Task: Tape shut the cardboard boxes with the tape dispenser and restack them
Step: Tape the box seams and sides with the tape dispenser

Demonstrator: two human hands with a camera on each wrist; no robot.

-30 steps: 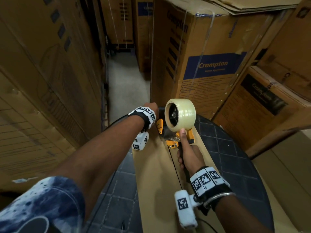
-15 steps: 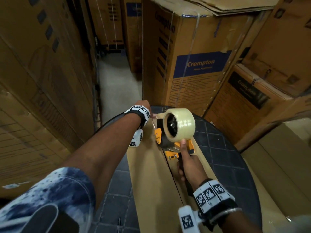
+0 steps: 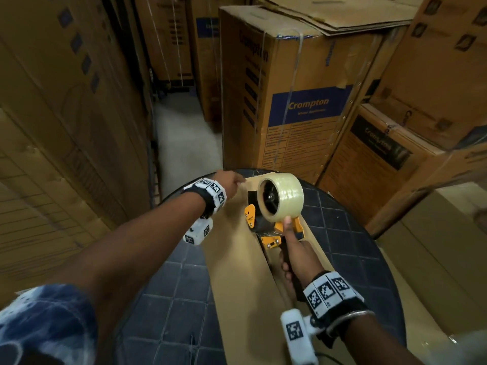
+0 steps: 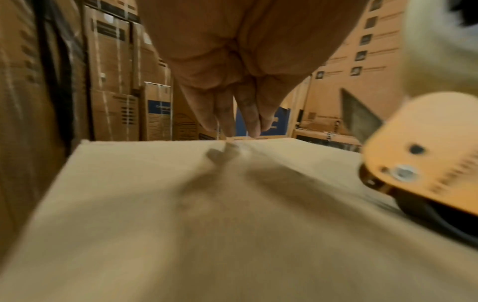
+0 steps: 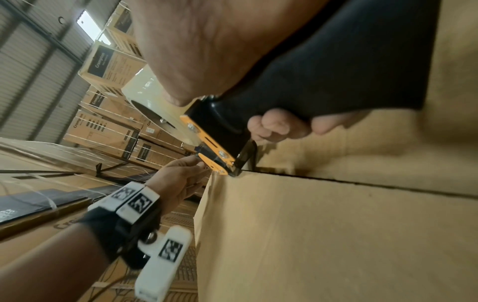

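Brown long cardboard box (image 3: 245,299) lying under both hands on a dark round table (image 3: 350,241); orange-and-black tape dispenser (image 3: 274,214) on its seam, handle gripped by right hand (image 3: 296,262); left hand (image 3: 232,180), fingers straight, touching the far edge.

Round table (image 3: 350,230) with dark grid-tiled top. Pale concrete floor aisle (image 3: 184,143) running between the stacks. Corrugated shutter wall (image 5: 33,81) and lit ceiling light (image 5: 89,23) overhead in the right wrist view
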